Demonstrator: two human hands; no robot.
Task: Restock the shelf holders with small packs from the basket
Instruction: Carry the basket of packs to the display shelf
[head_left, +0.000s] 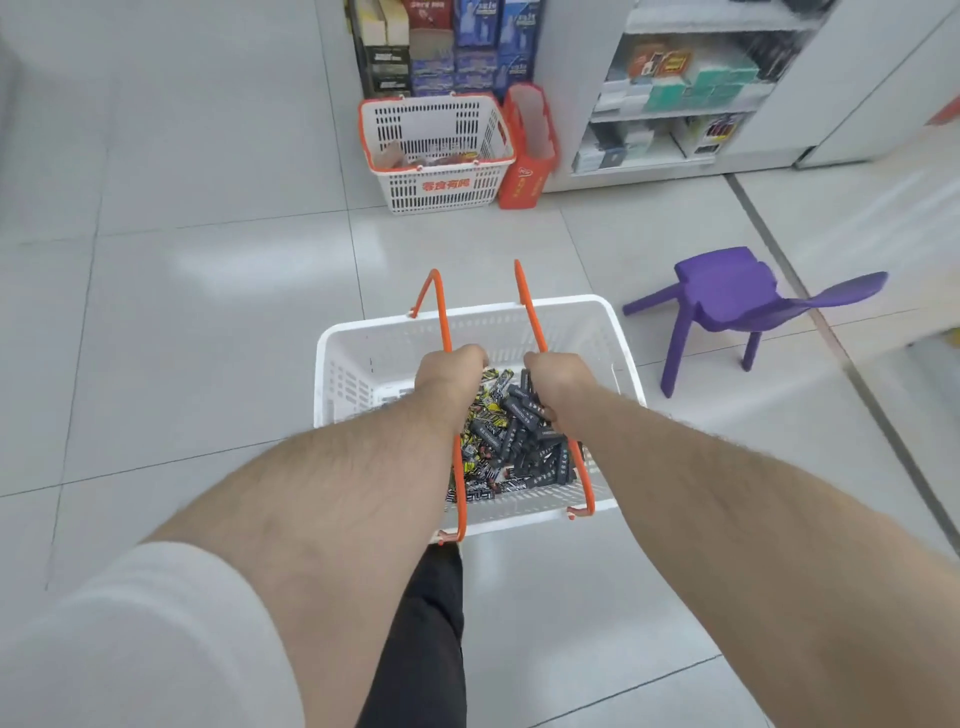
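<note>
White plastic basket (597, 332), glossy packs (511, 447), shiny floor tiles (208, 312), matt plastic stool (727, 291)

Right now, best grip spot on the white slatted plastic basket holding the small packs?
Grip the two orange wire handles, from above, near their middle. They stand raised over the white slatted plastic basket, and the left hand and right hand each already curl round one. The small dark packs load its near right side.

Far basket (440, 189): "零食有鸣"
</note>
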